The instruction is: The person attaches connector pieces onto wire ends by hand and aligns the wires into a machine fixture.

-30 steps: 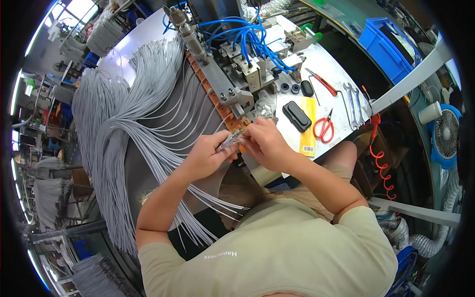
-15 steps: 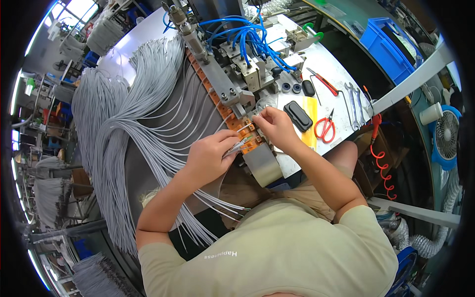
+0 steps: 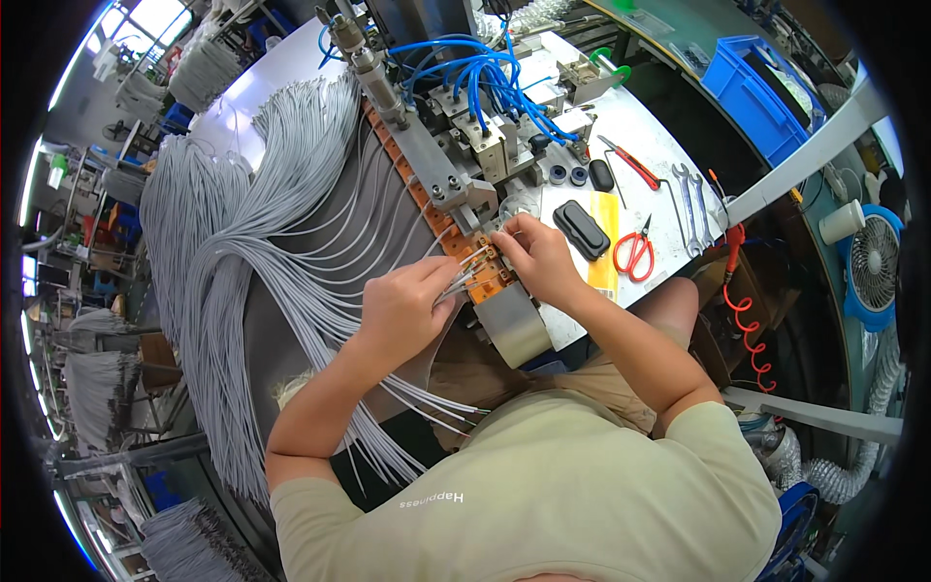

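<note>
My left hand (image 3: 407,306) is closed around the ends of a few grey cables (image 3: 456,285), holding them over the near end of a rail of orange blocks (image 3: 493,290). Across the rail, my right hand (image 3: 545,260) pinches with thumb and forefinger at an orange block. Whatever lies in that pinch is too small and hidden to name. One light cable end (image 3: 474,255) lies across the rail between the two hands. A thick bundle of grey cables (image 3: 208,291) hangs at the left, with single cables fanning out to the rail.
A metal press machine (image 3: 427,155) with blue air hoses (image 3: 485,73) stands beyond my hands. Red-handled snips (image 3: 635,254), a black case (image 3: 582,230), spanners (image 3: 690,209) and a red-handled knife (image 3: 635,165) lie right on the white table. A blue crate (image 3: 756,97) stands farther right.
My right hand has shifted slightly left and down onto the orange block. The left hand has moved slightly left, and the cable ends in it now lie lower, over the rail.
</note>
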Demonstrator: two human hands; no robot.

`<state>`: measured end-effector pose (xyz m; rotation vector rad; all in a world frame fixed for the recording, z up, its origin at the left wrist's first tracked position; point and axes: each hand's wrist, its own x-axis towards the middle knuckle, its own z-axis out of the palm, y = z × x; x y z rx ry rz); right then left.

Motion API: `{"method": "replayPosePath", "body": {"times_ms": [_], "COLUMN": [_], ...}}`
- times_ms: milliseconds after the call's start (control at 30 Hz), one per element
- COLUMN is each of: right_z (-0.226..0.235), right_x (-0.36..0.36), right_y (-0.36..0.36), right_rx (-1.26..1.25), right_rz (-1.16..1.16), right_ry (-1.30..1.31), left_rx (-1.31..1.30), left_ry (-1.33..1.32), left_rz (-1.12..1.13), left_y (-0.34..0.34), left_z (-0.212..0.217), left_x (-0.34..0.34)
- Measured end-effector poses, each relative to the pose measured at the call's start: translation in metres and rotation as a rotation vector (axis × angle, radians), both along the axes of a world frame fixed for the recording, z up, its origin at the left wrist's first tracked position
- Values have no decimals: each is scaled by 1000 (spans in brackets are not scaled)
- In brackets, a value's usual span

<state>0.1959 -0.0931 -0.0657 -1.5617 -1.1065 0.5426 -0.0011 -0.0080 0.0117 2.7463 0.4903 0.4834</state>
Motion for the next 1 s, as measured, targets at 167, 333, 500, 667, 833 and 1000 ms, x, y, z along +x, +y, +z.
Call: {"method": "replayPosePath", "body": {"times_ms": [167,333,500,667,833,1000], "right_z": [-3,-1,-13,-19,36,33], "right_x": [0,5,6,8,-24,-34], "right_y": [-3,5,9,0,-43,-37], "right_rx": [-17,-59,-168,-73,14,201], "right_rz": [-25,-28,11,-88,-51,62], "right_ry": [-2,-77,139,229,86,-216], "left_rx": [132,181,165,135,-725,-939], "left_ry": [23,101,49,-134,-12,-24], "left_rz": [53,92,49,-63,100,59], "left_y": [5,10,11,12,9,12], "left_z": [-9,-15,-14,-5,5,3], "left_x": [0,1,2,3,-1,2]}}
